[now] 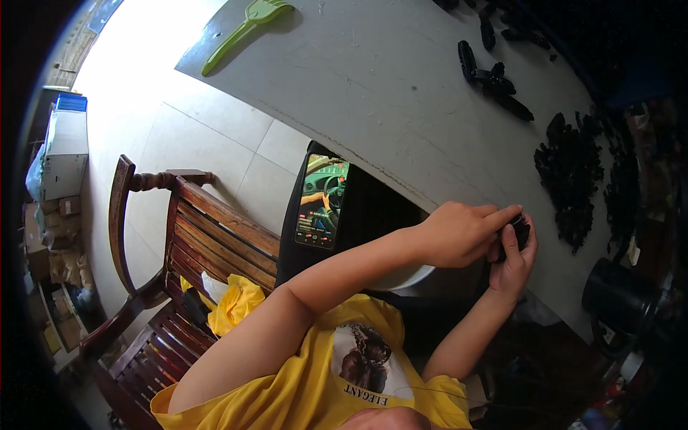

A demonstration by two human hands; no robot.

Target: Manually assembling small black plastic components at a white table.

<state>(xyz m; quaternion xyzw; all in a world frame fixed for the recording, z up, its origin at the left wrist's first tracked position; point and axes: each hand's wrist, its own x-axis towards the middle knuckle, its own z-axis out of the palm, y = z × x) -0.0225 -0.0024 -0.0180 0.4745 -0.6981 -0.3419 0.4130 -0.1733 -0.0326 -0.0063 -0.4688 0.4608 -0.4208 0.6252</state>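
Note:
A small black piece is held between my two hands beyond the table's near edge. My left hand reaches over from the left, its fingers bent and the index finger pressed on the piece's top. From below, my right hand grips the same piece between thumb and fingers. Fingers cover much of it, so its exact kind is unclear. Beside my hands on the grey table lies a heap of similar black pieces. Farther back is a looser cluster of elongated black pieces.
A phone playing a video rests on my thigh. At the table's far left lies a green fork-shaped tool. A wooden chair with a yellow cloth stands left. Below my left forearm shows a pale round rim; right, a dark container.

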